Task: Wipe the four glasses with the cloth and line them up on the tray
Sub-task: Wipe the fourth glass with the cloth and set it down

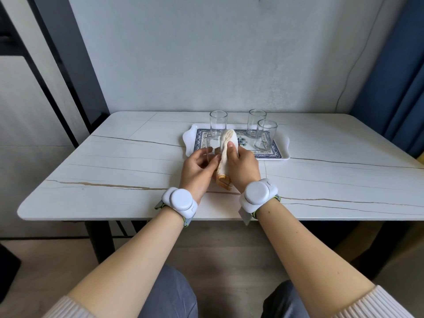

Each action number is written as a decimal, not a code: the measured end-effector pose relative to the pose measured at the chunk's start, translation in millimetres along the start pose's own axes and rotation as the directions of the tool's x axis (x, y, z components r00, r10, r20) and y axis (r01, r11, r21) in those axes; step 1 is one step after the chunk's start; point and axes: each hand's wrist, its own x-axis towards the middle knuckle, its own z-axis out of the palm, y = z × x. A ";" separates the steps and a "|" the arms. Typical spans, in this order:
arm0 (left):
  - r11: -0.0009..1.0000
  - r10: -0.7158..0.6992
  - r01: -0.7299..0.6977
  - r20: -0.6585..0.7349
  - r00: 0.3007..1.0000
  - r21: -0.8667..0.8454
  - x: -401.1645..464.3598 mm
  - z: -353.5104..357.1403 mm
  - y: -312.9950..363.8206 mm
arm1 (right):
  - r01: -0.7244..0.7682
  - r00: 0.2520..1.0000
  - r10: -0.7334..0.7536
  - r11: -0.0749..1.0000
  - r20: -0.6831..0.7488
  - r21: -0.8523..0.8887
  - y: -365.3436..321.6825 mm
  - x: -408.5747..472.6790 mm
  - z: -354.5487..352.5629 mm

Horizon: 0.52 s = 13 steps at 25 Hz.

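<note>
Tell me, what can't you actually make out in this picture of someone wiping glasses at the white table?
- Head view: the lower part of the clear drinking glass held in the left hand is hidden by the fingers and the folded cream cloth.
- How far the cloth reaches into that glass: too transparent to tell.
- The middle of the white tray with blue patterned inlay is covered by the right hand and cloth.
- Which standing glasses are already wiped: not visible.

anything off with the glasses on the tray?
Nothing broken or spilled. Three glasses stand upright on the tray but not in a line: one far left, two bunched at right. The fourth is in hand.
</note>
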 end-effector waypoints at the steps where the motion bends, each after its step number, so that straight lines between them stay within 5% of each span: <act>1: 1.000 0.005 -0.005 -0.002 1.000 0.002 0.7 0.1 -0.3 | -0.027 1.000 0.027 1.000 0.010 -0.007 -0.5 0.9 -0.3; 13: 0.975 0.107 -0.092 -0.066 0.992 0.202 8.1 -1.6 2.7 | 0.076 0.994 -0.074 0.997 0.080 -0.021 16.2 -8.0 -31.5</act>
